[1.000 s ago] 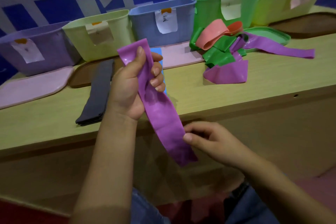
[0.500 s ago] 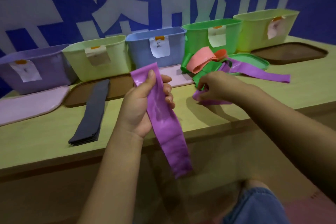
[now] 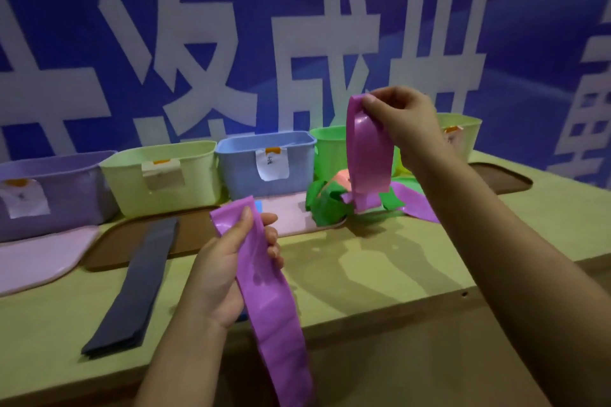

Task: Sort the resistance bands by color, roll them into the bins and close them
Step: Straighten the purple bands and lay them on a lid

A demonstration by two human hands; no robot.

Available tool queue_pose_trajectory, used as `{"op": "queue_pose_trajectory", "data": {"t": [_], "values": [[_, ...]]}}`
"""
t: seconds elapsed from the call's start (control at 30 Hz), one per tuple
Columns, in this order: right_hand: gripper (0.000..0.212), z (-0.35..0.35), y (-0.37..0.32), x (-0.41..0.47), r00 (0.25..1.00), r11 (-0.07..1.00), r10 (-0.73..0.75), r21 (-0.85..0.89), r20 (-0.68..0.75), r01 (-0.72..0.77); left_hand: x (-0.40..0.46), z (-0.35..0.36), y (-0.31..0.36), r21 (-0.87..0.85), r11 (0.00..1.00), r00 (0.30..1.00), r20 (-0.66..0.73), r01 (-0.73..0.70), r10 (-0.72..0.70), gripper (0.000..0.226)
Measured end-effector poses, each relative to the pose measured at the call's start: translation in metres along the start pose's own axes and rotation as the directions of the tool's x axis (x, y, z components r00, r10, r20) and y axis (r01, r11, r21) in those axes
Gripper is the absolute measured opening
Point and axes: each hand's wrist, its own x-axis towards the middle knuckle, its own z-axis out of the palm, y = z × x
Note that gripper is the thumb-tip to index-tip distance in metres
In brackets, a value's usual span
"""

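My left hand [image 3: 228, 261] grips a purple band [image 3: 274, 304] near its top end; the band hangs down past the table's front edge. My right hand [image 3: 401, 119] pinches the top of a second purple band [image 3: 368, 155], lifted above a tangled pile of green bands [image 3: 325, 203], an orange band [image 3: 342, 180] and another purple band [image 3: 416, 201]. A dark grey band [image 3: 139, 284] lies flat on the table at the left. Along the back stand a purple bin [image 3: 56, 188], a pale green bin [image 3: 165, 172], a blue bin [image 3: 264, 158], a green bin [image 3: 329, 149] and a yellow-green bin [image 3: 459, 132], all uncovered.
Lids lie in front of the bins: a pink lid [image 3: 36, 258] at the left, a brown lid [image 3: 195, 235], a pink lid [image 3: 287, 215] and a brown lid [image 3: 499, 178] at the right. The wooden table [image 3: 380, 268] ends just below my left hand. A blue wall rises behind.
My right hand went from the lower end of the held band to the pile, took a second purple band and lifted it high. The left hand kept its grip.
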Motion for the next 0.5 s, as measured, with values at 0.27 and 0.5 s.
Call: {"op": "queue_pose_trajectory", "data": {"t": [0.27, 0.5], "values": [[0.008, 0.014, 0.004, 0.026, 0.997, 0.999, 0.045, 0.001, -0.061, -0.045, 0.0, 0.001, 0.003, -0.001, 0.999, 0.998, -0.058, -0.037, 0.037, 0.02], [0.014, 0.029, -0.009, 0.025, 0.997, 0.994, 0.077, 0.078, 0.019, -0.078, 0.004, 0.001, 0.005, 0.042, 0.994, 0.988, -0.111, -0.1, 0.104, 0.02]]}}
